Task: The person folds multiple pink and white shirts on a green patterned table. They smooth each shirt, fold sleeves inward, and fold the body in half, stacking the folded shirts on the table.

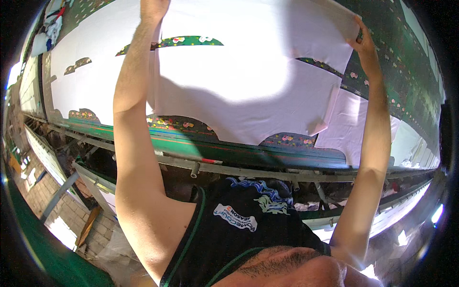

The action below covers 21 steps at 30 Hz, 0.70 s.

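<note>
A large white fabric piece [229, 79], cut with curved edges, lies over a long green printing table. Strips of the table's patterned surface [190, 42] show through gaps between it and neighbouring white pieces. My left hand [155, 9] is at the top edge of the view over the white cloth; its fingers are cut off, so its hold is hidden. My right hand [364, 43] is at the far right corner of the large piece, thumb and fingers on its edge. The near right edge of this piece is folded or raised above another white piece [342, 122].
A metal rail with short pipe stubs [251, 174] runs along the table's near edge, close to my body. More white pieces [86, 82] lie to the left. Mixed cloths [50, 34] are heaped at the upper left. Below is a brick floor [64, 204].
</note>
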Motion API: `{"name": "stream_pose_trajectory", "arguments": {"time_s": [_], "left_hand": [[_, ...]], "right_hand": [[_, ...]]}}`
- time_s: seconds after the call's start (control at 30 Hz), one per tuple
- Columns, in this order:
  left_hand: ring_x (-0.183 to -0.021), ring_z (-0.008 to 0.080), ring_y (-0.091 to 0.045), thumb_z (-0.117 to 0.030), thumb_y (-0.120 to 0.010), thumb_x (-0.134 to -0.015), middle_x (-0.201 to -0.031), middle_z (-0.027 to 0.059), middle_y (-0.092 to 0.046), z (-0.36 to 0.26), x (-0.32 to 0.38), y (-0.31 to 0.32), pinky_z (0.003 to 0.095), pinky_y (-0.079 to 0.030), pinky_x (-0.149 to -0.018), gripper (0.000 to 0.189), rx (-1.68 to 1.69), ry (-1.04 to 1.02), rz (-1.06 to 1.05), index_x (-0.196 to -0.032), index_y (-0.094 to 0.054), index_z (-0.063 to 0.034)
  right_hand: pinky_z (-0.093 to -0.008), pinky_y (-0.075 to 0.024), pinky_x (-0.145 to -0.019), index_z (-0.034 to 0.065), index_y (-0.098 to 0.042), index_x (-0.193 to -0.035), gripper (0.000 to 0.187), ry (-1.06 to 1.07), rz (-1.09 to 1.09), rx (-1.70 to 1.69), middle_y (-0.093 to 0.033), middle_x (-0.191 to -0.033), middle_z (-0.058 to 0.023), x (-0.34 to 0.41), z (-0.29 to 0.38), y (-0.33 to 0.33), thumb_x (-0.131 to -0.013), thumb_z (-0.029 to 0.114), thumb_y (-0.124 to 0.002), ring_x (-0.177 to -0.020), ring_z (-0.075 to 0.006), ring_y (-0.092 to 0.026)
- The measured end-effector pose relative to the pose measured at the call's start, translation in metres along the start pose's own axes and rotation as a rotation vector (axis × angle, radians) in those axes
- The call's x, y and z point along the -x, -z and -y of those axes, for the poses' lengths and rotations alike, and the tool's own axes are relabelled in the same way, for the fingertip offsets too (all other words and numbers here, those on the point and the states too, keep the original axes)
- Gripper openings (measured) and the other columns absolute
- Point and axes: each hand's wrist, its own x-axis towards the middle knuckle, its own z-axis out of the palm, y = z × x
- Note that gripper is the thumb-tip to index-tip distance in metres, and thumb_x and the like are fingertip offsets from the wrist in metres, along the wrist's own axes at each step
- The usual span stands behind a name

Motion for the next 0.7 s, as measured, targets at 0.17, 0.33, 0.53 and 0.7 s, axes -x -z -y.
{"name": "stream_pose_trajectory", "arguments": {"time_s": [0.17, 0.33, 0.53, 0.7], "left_hand": [[-0.112, 0.0414, -0.072, -0.015, -0.071, -0.101, -0.118, 0.0236, -0.076, 0.01, -0.007, 0.003, 0.0447, -0.058, -0.099, 0.023, -0.055, -0.033, 0.01, -0.119, -0.078, -0.0018], [-0.109, 0.0401, -0.073, -0.016, -0.069, -0.103, -0.118, 0.0219, -0.076, 0.009, -0.01, 0.006, 0.0429, -0.059, -0.096, 0.023, -0.125, -0.062, 0.101, -0.12, -0.079, -0.0041], [-0.138, 0.0401, -0.056, -0.03, -0.054, -0.111, -0.149, 0.0192, -0.061, 0.014, -0.016, 0.005, 0.0513, -0.043, -0.118, 0.041, -0.309, -0.05, 0.279, -0.139, -0.07, -0.0054], [-0.165, 0.0406, -0.015, -0.047, -0.031, -0.117, -0.18, 0.0162, -0.019, -0.005, -0.022, -0.006, 0.0573, -0.011, -0.134, 0.068, -0.477, 0.066, 0.521, -0.168, -0.034, -0.0035]], "right_hand": [[-0.0363, -0.0521, -0.106, 0.0126, -0.04, -0.167, 0.079, 0.045, 0.024, 0.119, -0.056, -0.156, -0.0125, -0.018, -0.004, -0.002, -0.094, 0.005, -0.07, -0.125, -0.0243, -0.064], [-0.0314, -0.0518, -0.094, 0.0096, -0.042, -0.166, 0.09, -0.011, 0.046, 0.041, -0.06, -0.142, -0.0075, -0.027, 0.004, -0.005, -0.084, 0.001, -0.079, -0.109, -0.0173, -0.059], [-0.0309, -0.0506, -0.085, 0.009, -0.04, -0.168, 0.092, -0.063, 0.067, 0.232, -0.06, -0.113, -0.0041, -0.038, 0.001, 0.0, -0.085, 0.005, -0.08, -0.096, -0.0173, -0.054], [-0.0348, -0.0537, -0.09, 0.0092, -0.042, -0.167, 0.082, -0.137, 0.102, 0.096, -0.067, -0.117, -0.0076, -0.034, 0.012, 0.002, -0.094, 0.017, -0.079, -0.102, -0.0205, -0.062]]}}
